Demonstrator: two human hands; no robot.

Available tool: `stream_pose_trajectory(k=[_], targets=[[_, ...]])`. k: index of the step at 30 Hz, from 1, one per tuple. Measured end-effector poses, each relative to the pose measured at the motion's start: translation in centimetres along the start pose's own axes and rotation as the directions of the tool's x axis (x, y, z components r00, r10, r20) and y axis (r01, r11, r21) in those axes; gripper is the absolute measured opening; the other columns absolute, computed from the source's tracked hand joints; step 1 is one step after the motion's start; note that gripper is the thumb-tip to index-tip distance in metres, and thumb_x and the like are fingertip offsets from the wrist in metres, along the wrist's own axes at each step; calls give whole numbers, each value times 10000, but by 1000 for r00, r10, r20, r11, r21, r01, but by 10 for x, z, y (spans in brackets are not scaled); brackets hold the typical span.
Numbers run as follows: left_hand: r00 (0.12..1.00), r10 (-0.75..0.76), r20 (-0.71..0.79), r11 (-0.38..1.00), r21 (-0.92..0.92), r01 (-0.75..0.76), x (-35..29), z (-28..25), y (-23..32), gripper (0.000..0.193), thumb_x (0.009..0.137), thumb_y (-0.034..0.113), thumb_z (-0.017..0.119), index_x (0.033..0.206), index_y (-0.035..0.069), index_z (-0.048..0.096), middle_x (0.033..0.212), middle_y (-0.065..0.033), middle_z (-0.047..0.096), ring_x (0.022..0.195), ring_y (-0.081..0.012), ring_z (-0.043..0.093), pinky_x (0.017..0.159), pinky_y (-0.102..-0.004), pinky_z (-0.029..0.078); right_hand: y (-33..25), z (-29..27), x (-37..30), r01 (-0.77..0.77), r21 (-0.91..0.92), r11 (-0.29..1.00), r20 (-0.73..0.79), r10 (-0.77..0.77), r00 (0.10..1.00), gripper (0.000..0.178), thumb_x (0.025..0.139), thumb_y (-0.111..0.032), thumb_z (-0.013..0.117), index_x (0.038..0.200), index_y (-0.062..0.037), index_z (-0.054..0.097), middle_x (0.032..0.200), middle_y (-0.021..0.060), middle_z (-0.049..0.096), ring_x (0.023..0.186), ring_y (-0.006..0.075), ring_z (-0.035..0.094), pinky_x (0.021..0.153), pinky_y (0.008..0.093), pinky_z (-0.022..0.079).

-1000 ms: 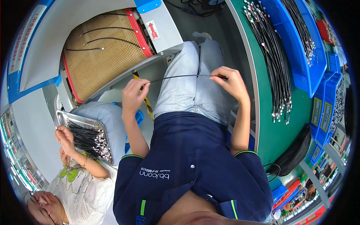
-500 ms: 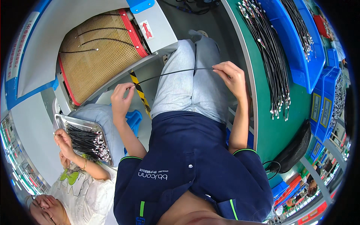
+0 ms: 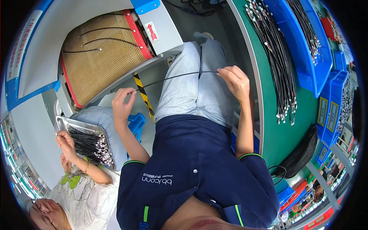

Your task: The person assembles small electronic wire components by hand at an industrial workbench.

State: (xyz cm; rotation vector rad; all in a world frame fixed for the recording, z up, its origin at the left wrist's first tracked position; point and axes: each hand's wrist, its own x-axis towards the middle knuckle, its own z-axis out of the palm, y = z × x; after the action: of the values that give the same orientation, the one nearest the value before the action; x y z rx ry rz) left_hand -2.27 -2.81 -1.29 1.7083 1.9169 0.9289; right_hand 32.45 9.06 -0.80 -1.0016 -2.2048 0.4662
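A single black cable point(image 3: 174, 76) stretches across my lap in a slight upward curve, between my two hands. My left hand point(image 3: 123, 102) pinches one end of it near the conveyor's front edge. At the other end my right hand point(image 3: 234, 81) grips the cable between thumb and fingers, close to the green table. Both tips of the cable are hidden by my fingers. On the mesh conveyor belt point(image 3: 97, 61) with red borders, at the left, lie several similar black cables point(image 3: 105, 39), spaced apart.
At the right, a long bundle of black cables point(image 3: 274, 57) lies on the green table point(image 3: 306, 111), beside blue bins point(image 3: 312, 73) and a black pouch point(image 3: 299, 157). To the left, a co-worker's hands point(image 3: 67, 147) are over a metal tray point(image 3: 111, 159) of cables. A blue stool point(image 3: 136, 126) stands between us.
Both hands keep their hold on the cable. My left hand has shifted slightly down and left; the right hand is nearly still. The cable looks a little straighter.
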Motion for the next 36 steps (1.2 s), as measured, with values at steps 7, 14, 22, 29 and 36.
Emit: stream_pose_trajectory(k=[7,14,22,29,36], targets=[[1000,22,-22,1000,-10,-22,-4,-9,4,100,727,-48,651,810,-4,615,776,-86,627,719,-215,590,662,-290,461,-4,0,1,-93,124,988,22,91,996,139,688,-3,708,817,-31,662,722,73,611,644,204,568,575,299,451],[998,41,-45,999,20,-41,-4,-13,6,111,722,-52,653,811,-1,613,776,-83,628,722,-210,592,660,-285,460,-6,0,-1,-110,156,982,43,104,994,118,689,-16,719,795,-30,670,690,68,603,607,189,542,557,293,437],[998,50,-48,998,43,-48,-6,-17,1,115,722,-53,652,815,-1,609,776,-84,627,717,-211,593,659,-284,461,-8,2,-2,-86,220,972,106,64,992,101,698,-30,722,787,-35,673,672,49,597,597,179,535,562,288,434],[997,43,-57,999,34,-41,-7,-20,-5,110,727,-52,652,815,-2,608,778,-83,628,719,-210,592,661,-280,461,-12,5,-4,-122,246,962,143,88,986,81,701,-39,721,757,-40,662,660,40,587,581,175,523,549,286,429],[996,38,-75,998,49,-34,-6,-23,-7,107,728,-46,652,813,1,607,777,-80,628,715,-209,592,661,-285,462,-15,3,-4,-165,263,951,211,110,971,98,683,-55,736,733,-44,653,602,29,530,567,162,507,525,293,413]])
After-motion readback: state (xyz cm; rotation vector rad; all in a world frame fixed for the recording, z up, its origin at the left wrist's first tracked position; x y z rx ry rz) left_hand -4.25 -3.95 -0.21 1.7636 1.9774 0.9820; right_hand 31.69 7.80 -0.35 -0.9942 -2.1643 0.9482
